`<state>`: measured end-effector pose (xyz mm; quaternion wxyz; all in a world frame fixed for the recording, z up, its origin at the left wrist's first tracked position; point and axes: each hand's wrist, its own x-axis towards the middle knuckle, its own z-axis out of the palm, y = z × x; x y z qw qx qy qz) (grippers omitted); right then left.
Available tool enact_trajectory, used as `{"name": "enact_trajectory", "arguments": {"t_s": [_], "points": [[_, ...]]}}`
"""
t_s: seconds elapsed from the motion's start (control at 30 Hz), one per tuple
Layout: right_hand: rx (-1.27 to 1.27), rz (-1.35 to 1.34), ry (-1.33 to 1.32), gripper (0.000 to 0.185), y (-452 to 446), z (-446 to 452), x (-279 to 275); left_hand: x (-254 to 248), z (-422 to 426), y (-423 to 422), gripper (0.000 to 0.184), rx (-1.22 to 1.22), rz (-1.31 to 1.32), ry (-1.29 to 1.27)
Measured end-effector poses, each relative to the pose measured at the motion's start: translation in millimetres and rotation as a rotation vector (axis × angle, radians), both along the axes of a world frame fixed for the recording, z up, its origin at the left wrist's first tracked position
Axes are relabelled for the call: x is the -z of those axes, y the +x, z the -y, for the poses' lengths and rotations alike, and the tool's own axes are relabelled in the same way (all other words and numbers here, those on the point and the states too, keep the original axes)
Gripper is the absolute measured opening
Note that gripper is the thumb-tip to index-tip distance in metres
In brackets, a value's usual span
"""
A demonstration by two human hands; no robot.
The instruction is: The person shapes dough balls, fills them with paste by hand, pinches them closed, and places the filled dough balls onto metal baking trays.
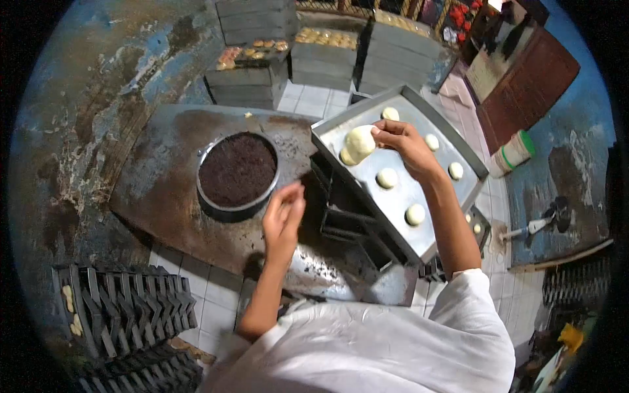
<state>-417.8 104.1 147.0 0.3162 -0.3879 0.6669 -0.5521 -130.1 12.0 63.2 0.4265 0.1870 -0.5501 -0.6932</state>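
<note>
My right hand (407, 147) pinches the edge of a flattened piece of pale dough (360, 141) over a metal baking tray (452, 223). The tray sits tilted across dark metal supports, with several round dough balls, among them one dough ball (387, 177) in the middle and another dough ball (415, 214) lower down. My left hand (283, 213), slightly blurred, hovers over the worktable with its fingers loosely bent and apart, nothing visible in it. Just left of it stands a round metal pan (275, 171) filled with a dark, crumbly filling (237, 169).
The worn worktable (157, 170) has dark crumbs scattered on it. Stacks of grey trays (324, 65) with baked or shaped pieces stand behind it. Stacked dark metal racks (131, 308) are at lower left. A white tub (513, 155) with a green lid stands at right.
</note>
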Motion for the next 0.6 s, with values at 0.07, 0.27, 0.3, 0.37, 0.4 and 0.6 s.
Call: {"name": "enact_trajectory", "arguments": {"t_s": [0.07,0.27,0.3,0.37,0.4,0.6], "points": [[-0.087,0.202,-0.053,0.03,55,-22,-12,-21,-8,-25,0.04,0.158,-0.052,0.041],[0.335,0.156,-0.159,0.039,154,-57,44,13,-26,-25,0.018,0.378,-0.121,0.343],[0.477,-0.109,-0.123,0.035,169,-55,53,21,-33,-20,0.019,0.387,-0.072,0.364],[0.646,-0.188,-0.061,0.03,192,-48,86,36,-46,-6,0.021,0.448,-0.007,0.447],[0.634,-0.255,-0.161,0.027,199,-45,115,43,-51,1,0.025,0.437,0.035,0.531],[0.278,1.462,-0.1,0.061,250,-64,221,122,-47,72,0.044,0.447,0.087,1.002]]}}
